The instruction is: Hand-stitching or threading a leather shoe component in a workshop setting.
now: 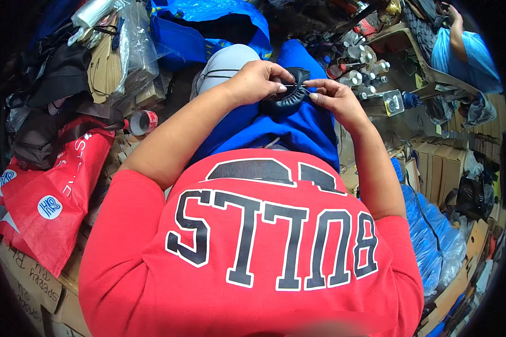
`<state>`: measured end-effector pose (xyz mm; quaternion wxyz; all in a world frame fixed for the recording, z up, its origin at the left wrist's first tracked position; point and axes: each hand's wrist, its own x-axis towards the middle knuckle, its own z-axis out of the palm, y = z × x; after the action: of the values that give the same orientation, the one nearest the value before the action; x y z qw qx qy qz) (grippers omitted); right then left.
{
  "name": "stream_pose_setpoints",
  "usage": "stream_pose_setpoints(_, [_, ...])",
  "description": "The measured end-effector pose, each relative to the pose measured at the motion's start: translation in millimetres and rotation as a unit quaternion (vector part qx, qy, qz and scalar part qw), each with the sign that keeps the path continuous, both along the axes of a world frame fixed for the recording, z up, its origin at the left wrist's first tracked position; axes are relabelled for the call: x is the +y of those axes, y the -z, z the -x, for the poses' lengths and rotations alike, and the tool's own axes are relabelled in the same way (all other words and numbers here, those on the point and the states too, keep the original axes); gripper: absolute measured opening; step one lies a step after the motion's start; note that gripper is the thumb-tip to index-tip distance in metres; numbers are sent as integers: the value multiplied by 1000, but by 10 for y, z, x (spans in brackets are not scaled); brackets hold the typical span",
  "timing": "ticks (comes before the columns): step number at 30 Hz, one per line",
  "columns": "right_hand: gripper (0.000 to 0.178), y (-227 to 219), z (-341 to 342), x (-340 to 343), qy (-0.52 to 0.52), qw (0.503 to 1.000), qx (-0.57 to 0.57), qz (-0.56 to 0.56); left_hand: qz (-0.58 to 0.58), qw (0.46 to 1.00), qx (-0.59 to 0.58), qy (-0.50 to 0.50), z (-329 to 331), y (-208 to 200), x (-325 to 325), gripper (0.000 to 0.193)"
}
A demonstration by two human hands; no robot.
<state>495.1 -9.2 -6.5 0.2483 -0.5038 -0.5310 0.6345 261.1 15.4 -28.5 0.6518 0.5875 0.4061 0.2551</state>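
Note:
A black, glossy, leather-like piece (pixel 289 105) with a puckered, gathered edge rests on my lap over blue cloth. My left hand (pixel 257 83) is closed in a pinch at its left upper edge. My right hand (pixel 338 102) pinches at its right side, thumb and forefinger together. Between the two sets of fingertips runs a thin, pale, needle-like strand (pixel 298 85), too small to make out fully. A dark cord (pixel 216 73) stretches leftward from my left hand across a light grey covering (pixel 230 56) on my knee.
A blue bag (pixel 208 28) stands open beyond my knees. To the left lie a red bag (pixel 56 191), a black cap (pixel 59 76) and a plastic-wrapped stack (pixel 138 50). Several bottles (pixel 354 77) stand at right, near cardboard (pixel 438 163). Another person's arm (pixel 457 33) shows at far right.

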Motion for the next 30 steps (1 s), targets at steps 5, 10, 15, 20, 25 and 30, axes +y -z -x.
stream_pose_setpoints(5, [18, -45, 104, 33, 26, 999, -15, -19, -17, 999, -34, 16, -134, 77, 57, 13])
stream_pose_setpoints(10, [15, -50, 87, 97, -19, 994, -96, -45, -39, 998, -52, 22, -128, 77, 86, 8])
stream_pose_setpoints(15, [16, 12, -166, 76, 13, 999, -36, -38, -56, 998, 23, 8, 129, -123, 75, 6])
stream_pose_setpoints(20, [21, 80, -126, -17, 7, 993, -58, -105, -228, 958, 170, 35, 5, -206, -21, 10])
stream_pose_setpoints(25, [17, -50, -290, -243, 21, 982, -128, -137, -279, 936, 207, 51, -56, -249, -31, 12])
stream_pose_setpoints(30, [12, -304, -356, -62, 48, 942, -180, -280, -327, 915, 218, 92, -88, -281, -18, 13])
